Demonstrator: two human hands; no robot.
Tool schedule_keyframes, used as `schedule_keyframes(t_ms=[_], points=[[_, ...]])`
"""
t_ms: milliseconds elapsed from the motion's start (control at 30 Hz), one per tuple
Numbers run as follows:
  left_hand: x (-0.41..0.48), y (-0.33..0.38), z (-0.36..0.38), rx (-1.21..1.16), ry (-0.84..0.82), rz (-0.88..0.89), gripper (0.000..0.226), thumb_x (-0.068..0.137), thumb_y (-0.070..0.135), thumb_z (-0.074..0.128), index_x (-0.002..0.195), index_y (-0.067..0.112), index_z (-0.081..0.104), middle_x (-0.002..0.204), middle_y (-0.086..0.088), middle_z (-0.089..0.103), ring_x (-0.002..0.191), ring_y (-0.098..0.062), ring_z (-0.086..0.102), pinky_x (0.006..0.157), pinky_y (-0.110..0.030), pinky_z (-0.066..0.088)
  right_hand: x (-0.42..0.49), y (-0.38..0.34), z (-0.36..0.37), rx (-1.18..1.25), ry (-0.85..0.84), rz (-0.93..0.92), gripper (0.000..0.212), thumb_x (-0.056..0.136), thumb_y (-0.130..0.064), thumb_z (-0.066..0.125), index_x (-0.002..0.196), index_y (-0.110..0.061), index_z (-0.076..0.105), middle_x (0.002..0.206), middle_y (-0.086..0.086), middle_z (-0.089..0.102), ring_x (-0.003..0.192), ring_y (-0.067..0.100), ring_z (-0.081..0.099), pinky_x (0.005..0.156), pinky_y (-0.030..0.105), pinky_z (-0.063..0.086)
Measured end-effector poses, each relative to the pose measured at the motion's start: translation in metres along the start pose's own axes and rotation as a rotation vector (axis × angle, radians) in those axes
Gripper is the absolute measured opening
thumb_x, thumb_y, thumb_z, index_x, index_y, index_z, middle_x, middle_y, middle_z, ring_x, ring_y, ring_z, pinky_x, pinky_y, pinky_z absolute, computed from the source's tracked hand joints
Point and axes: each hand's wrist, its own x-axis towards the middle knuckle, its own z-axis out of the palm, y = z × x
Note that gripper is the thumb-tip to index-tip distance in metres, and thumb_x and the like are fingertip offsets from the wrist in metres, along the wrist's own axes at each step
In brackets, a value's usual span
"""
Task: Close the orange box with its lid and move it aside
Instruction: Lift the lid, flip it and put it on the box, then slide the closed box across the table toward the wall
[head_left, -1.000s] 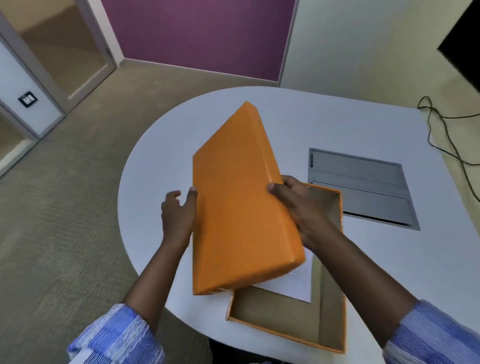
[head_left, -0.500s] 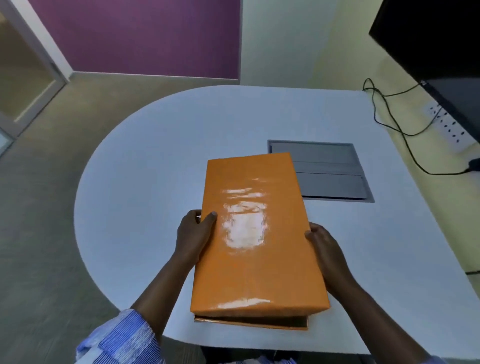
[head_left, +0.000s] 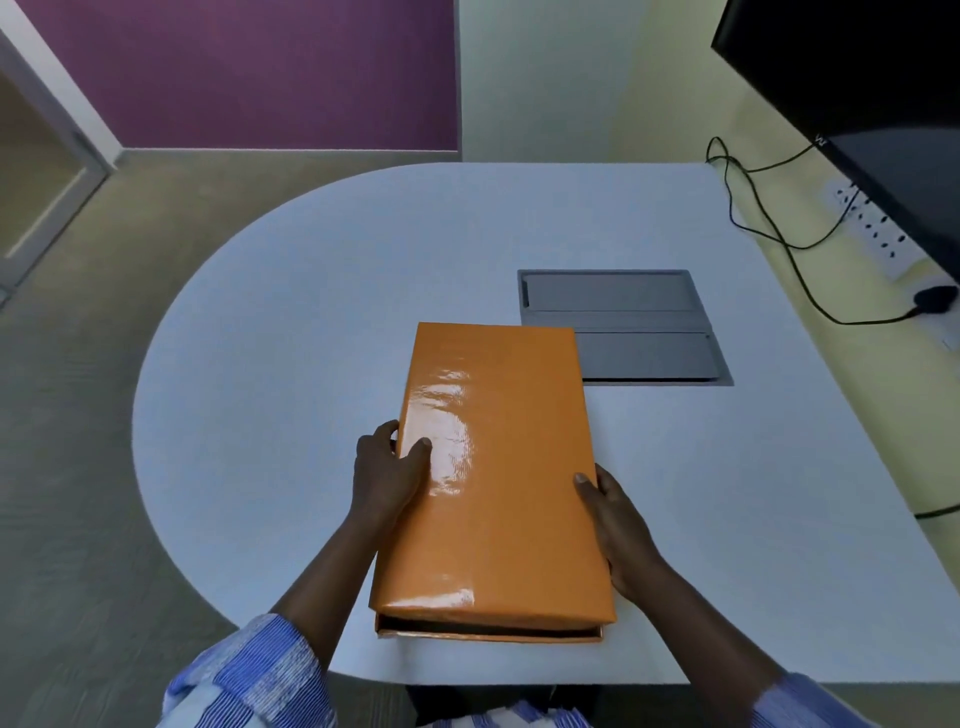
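A glossy orange lid (head_left: 498, 467) lies over the orange box (head_left: 488, 633) on the white table (head_left: 291, 322), near the front edge. Only a thin strip of the box shows under the lid's near end, with a dark gap between them. My left hand (head_left: 387, 475) grips the lid's left long edge, thumb on top. On the right long edge, my right hand (head_left: 615, 525) holds the lid the same way. The box's inside is hidden.
A grey recessed cable hatch (head_left: 623, 322) sits in the table just beyond the box's far right corner. Black cables (head_left: 769, 228) run along the right wall to a power strip (head_left: 878, 228). A dark screen (head_left: 872, 93) hangs at upper right.
The lid was tilted up on its edge over the open box; it has come down flat over the box. Both hands stay on its long edges.
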Motion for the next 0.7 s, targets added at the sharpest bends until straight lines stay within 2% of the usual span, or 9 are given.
schedule_keyframes(t_ms=[100,167,267,333,367,467,533,600,700], points=[[-0.003,-0.008,-0.002,0.02,-0.031,-0.039,0.073,0.09,0.053,0.063,0.15,0.019,0.04,0.147,-0.014,0.051,0.123,-0.034,0.06,0.1,-0.05,0.053,0.001,-0.002,-0.002,-0.028,-0.003,0.034,0.057,0.098,-0.052,0.052,0.149,-0.031,0.039,0.12,-0.009,0.063,0.103,0.016,0.065,0.078,0.035,0.055],[-0.007,-0.013,-0.005,0.039,-0.075,-0.088,0.077,0.088,0.059,0.061,0.15,0.019,0.038,0.147,-0.014,0.053,0.121,-0.035,0.062,0.097,-0.051,0.054,0.001,-0.003,-0.004,-0.091,-0.006,0.062,0.067,0.094,-0.058,0.054,0.151,-0.029,0.035,0.127,-0.004,0.061,0.101,0.014,0.064,0.077,0.035,0.053],[-0.016,-0.02,-0.011,0.018,-0.171,-0.151,0.072,0.086,0.064,0.061,0.14,0.02,0.046,0.136,-0.009,0.061,0.097,-0.024,0.067,0.076,-0.038,0.057,-0.004,-0.001,-0.009,-0.178,-0.05,0.109,0.082,0.085,-0.067,0.06,0.152,-0.03,0.032,0.135,-0.002,0.058,0.103,0.016,0.063,0.082,0.038,0.053],[-0.024,-0.024,-0.019,0.01,-0.244,-0.2,0.062,0.085,0.065,0.062,0.13,0.024,0.049,0.13,-0.006,0.062,0.083,-0.014,0.062,0.06,-0.029,0.051,-0.012,0.001,-0.015,-0.212,-0.112,0.154,0.088,0.078,-0.071,0.065,0.15,-0.032,0.033,0.128,-0.007,0.06,0.103,0.015,0.064,0.075,0.036,0.055],[-0.029,-0.027,-0.024,0.009,-0.285,-0.233,0.059,0.085,0.066,0.062,0.126,0.025,0.048,0.127,-0.005,0.063,0.081,-0.012,0.061,0.057,-0.029,0.05,-0.016,0.002,-0.018,-0.232,-0.146,0.18,0.09,0.076,-0.072,0.066,0.15,-0.033,0.033,0.123,-0.008,0.061,0.102,0.015,0.065,0.072,0.035,0.055],[-0.047,-0.036,-0.041,0.022,-0.495,-0.374,0.071,0.081,0.074,0.057,0.13,0.023,0.048,0.113,-0.002,0.065,0.087,-0.022,0.067,0.061,-0.037,0.058,-0.028,0.009,-0.027,-0.297,-0.251,0.273,0.094,0.071,-0.074,0.07,0.148,-0.038,0.029,0.126,-0.003,0.061,0.104,0.024,0.066,0.072,0.042,0.061],[-0.059,-0.041,-0.047,0.03,-0.618,-0.45,0.079,0.075,0.082,0.054,0.129,0.023,0.047,0.11,-0.007,0.067,0.09,-0.032,0.072,0.064,-0.044,0.062,-0.034,0.014,-0.028,-0.296,-0.296,0.32,0.092,0.069,-0.075,0.072,0.144,-0.041,0.029,0.126,0.003,0.061,0.105,0.032,0.067,0.073,0.048,0.064],[-0.068,-0.043,-0.047,0.004,-0.63,-0.463,0.081,0.075,0.081,0.055,0.129,0.022,0.046,0.111,-0.012,0.066,0.09,-0.036,0.073,0.066,-0.045,0.064,-0.035,0.017,-0.028,-0.276,-0.295,0.328,0.089,0.069,-0.073,0.072,0.142,-0.042,0.031,0.125,0.006,0.062,0.104,0.036,0.068,0.074,0.052,0.064],[-0.068,-0.041,-0.043,0.009,-0.535,-0.408,0.074,0.082,0.075,0.055,0.13,0.019,0.045,0.112,-0.01,0.065,0.092,-0.034,0.071,0.068,-0.047,0.065,-0.032,0.015,-0.023,-0.273,-0.269,0.286,0.087,0.071,-0.07,0.073,0.143,-0.042,0.032,0.123,0.004,0.063,0.102,0.034,0.068,0.072,0.052,0.064]])
